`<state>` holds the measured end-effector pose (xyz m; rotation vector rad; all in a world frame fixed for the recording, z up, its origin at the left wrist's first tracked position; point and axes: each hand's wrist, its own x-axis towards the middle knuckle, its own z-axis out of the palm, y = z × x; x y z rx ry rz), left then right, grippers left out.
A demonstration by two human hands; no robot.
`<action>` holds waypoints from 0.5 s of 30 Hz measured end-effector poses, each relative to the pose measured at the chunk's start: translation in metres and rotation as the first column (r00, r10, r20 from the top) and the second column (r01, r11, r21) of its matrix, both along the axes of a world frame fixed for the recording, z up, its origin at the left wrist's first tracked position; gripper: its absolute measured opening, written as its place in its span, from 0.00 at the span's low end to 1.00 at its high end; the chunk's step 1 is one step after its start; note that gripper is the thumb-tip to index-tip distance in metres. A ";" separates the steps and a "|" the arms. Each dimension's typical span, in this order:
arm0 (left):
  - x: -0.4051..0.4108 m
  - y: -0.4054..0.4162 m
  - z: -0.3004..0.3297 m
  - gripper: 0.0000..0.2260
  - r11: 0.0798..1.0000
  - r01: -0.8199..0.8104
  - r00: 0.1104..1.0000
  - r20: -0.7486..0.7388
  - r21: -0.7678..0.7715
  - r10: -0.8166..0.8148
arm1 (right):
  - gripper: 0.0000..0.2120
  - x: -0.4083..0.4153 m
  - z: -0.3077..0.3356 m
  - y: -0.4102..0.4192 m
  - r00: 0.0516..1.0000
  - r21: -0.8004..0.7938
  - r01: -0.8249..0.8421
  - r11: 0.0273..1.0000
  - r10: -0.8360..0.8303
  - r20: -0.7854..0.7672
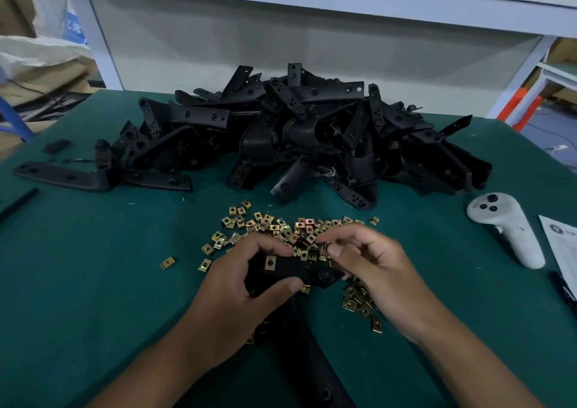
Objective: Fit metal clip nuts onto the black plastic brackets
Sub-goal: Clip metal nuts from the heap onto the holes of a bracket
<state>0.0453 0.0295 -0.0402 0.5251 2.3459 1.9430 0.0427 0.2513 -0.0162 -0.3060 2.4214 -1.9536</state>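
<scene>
A: From where I stand: what does the left hand (249, 279) hold?

B: It grips a black plastic bracket (299, 270), fingers curled over the far edge, thumb pressed along the near edge. The bracket sits just above the green table mat (93, 282), and its long arm runs down toward the person between the two forearms.

A: Is any clip already fitted?

B: One metal clip nut (270, 263) sits on the bracket's upper face, just beside the left fingertips.

A: And the right hand (371, 260)?

B: Its thumb and forefinger pinch a small dark piece (324, 246) over the bracket's right end. It is seen edge-on and is too small to name with certainty. The other fingers are loosely curled.

A: Where is the supply of clips?

B: A scatter of loose clip nuts (281, 226), brass-coloured, lies on the mat directly beyond and beneath both hands; a smaller cluster (359, 301) lies under the right wrist, and one stray nut (167, 262) lies apart to the left.

A: The remaining brackets?

B: A heap of brackets (296, 132) fills the far middle of the table. One long bracket (62, 176) lies flat at its left foot.

A: Anything else?

B: A white handheld controller (505, 226) lies to the right, near a printed sheet (562, 251) at the table edge.
</scene>
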 end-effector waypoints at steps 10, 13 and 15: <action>0.000 0.000 -0.001 0.15 1.000 -0.014 1.000 -0.020 -0.018 0.014 | 0.09 0.000 -0.003 -0.001 0.999 -0.029 -0.016 0.999 0.017 0.031; 0.000 0.001 -0.002 0.17 1.000 -0.017 1.000 -0.021 -0.016 0.017 | 0.07 -0.001 -0.005 -0.001 0.999 -0.064 -0.014 0.998 0.017 0.049; 0.000 0.001 -0.002 0.16 0.999 -0.021 0.999 -0.039 -0.026 0.020 | 0.08 -0.001 -0.005 -0.001 0.998 -0.095 -0.008 0.995 0.014 0.064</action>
